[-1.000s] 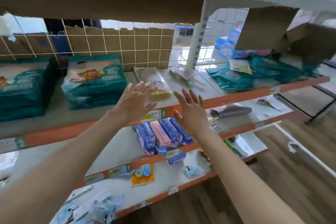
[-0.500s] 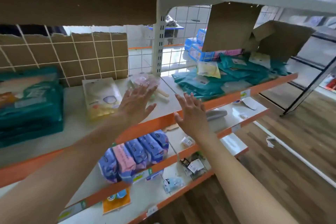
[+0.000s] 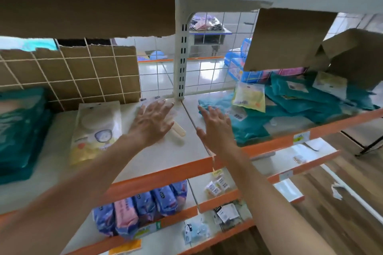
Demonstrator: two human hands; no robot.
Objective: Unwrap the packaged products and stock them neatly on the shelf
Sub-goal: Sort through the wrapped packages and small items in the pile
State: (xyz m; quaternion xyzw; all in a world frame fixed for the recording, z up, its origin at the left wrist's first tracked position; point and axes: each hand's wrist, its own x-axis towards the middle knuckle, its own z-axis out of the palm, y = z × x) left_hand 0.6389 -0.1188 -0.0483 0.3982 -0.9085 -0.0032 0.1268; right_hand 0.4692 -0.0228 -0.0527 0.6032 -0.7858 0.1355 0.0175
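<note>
Yellow packet [image 3: 94, 132] flat, lengthwise front-to-back

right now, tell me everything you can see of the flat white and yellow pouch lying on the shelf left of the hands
The flat white and yellow plastic pouch lies face up on the white shelf board with the orange front edge, long side running front to back. Its upper half is pale with a round white shape showing; lower down sit a bluish round cartoon badge and a yellow band. It sits between the stacked teal packs and the left hand, apart from both.
</note>
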